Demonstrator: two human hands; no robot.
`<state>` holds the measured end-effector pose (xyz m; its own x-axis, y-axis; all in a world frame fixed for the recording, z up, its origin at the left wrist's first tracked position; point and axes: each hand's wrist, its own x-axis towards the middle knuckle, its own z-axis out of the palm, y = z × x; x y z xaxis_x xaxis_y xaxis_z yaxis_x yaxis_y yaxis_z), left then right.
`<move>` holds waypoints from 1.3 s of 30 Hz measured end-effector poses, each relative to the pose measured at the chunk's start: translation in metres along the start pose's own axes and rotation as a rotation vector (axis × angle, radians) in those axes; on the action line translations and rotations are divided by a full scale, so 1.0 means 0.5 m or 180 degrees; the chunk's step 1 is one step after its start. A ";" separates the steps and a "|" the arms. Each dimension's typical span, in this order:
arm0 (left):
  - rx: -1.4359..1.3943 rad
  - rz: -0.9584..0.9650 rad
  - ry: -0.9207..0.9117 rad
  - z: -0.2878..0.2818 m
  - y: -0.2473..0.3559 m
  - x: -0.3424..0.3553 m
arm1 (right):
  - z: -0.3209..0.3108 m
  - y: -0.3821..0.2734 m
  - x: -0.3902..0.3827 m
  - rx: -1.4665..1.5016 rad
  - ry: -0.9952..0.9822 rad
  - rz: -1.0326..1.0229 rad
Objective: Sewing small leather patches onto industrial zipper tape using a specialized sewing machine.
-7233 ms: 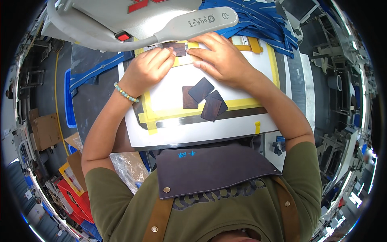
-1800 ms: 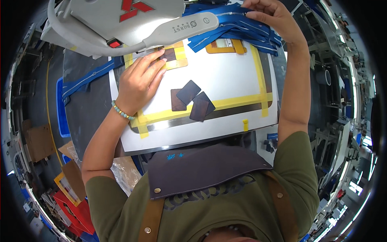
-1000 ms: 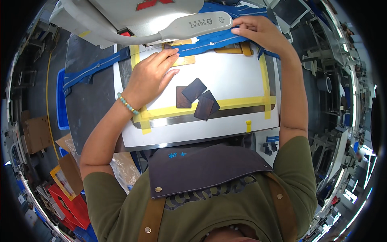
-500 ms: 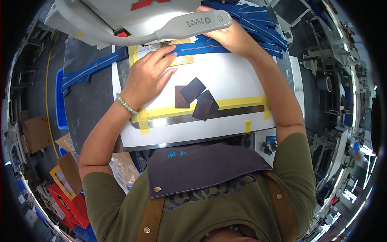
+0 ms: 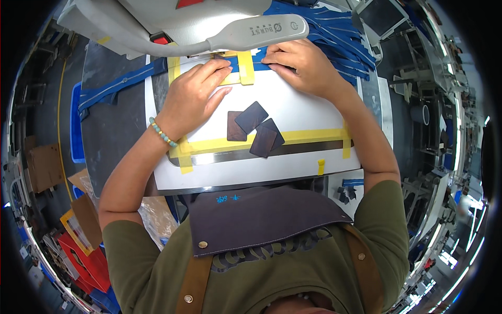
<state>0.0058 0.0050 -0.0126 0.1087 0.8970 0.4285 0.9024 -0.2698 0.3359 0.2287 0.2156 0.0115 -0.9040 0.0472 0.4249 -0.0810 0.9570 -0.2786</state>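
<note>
A blue zipper tape [image 5: 257,66] with metal teeth lies along the sewing machine's work surface. My left hand [image 5: 193,94] rests at its left part, fingers stretched out with the tips on the tape and the thumb apart. With finger and thumb, my right hand [image 5: 300,65] pinches the tape farther right. Between the hands a yellow strip [image 5: 246,70] crosses over the tape. The needle area is hidden behind the machine head and my fingers. Several dark rectangular pieces [image 5: 251,116] lie overlapping on the white sheet, nearer me.
The grey sewing machine [image 5: 219,18] and its pale lamp arm [image 5: 256,34] overhang the far side. A heap of blue zippers [image 5: 334,39] lies at the far right. More zipper tape [image 5: 123,82] trails left toward a blue bin [image 5: 77,125]. Yellow tape [image 5: 293,137] borders the white sheet.
My right hand has come left and nearer, from the zipper heap to a pinch on the tape. The yellow strip now stands across the tape. My left hand has barely moved.
</note>
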 end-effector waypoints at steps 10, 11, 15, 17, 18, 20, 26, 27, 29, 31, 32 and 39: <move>0.0162 0.0051 0.0006 0.003 0.004 0.001 | 0.009 0.007 -0.010 -0.0138 0.0049 -0.0123; 0.0273 0.0123 0.0063 0.003 0.006 0.002 | 0.009 0.006 -0.011 -0.0134 0.0046 -0.0124; 0.0395 0.0234 0.0149 0.006 0.003 0.001 | 0.003 -0.005 -0.006 -0.0041 0.0017 -0.0036; 0.0379 0.0223 0.0127 0.004 0.003 0.001 | 0.005 -0.015 0.006 0.0004 0.0085 -0.0062; 0.0364 0.0213 0.0102 0.003 0.003 0.001 | 0.008 -0.021 0.015 0.0232 0.0125 -0.0064; 0.0317 0.0140 0.0031 0.002 0.005 0.000 | 0.012 -0.035 0.031 0.0398 0.0004 -0.0012; 0.0111 0.0031 0.0227 -0.008 0.012 -0.001 | 0.082 -0.033 0.046 0.0290 0.0130 -0.0402; 0.0016 -0.0057 0.0394 -0.013 0.017 -0.002 | 0.086 -0.034 0.045 0.0100 0.0286 -0.0503; 0.0052 -0.0176 0.0414 -0.018 0.010 -0.016 | 0.084 -0.033 0.043 0.0011 0.0333 -0.0564; 0.0087 -0.0291 0.0429 -0.025 0.000 -0.024 | 0.086 -0.031 0.041 -0.0056 0.0329 -0.0659; 0.0180 -0.0213 0.0409 -0.028 -0.002 -0.027 | 0.087 -0.031 0.042 -0.0054 0.0338 -0.0661; 0.0172 0.0055 0.0131 -0.032 0.004 -0.025 | 0.085 -0.028 0.040 0.0003 0.0275 -0.0694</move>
<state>-0.0001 -0.0122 -0.0039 0.1082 0.8770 0.4682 0.9219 -0.2647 0.2828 0.1938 0.1909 -0.0125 -0.8258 -0.1361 0.5473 -0.2708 0.9469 -0.1731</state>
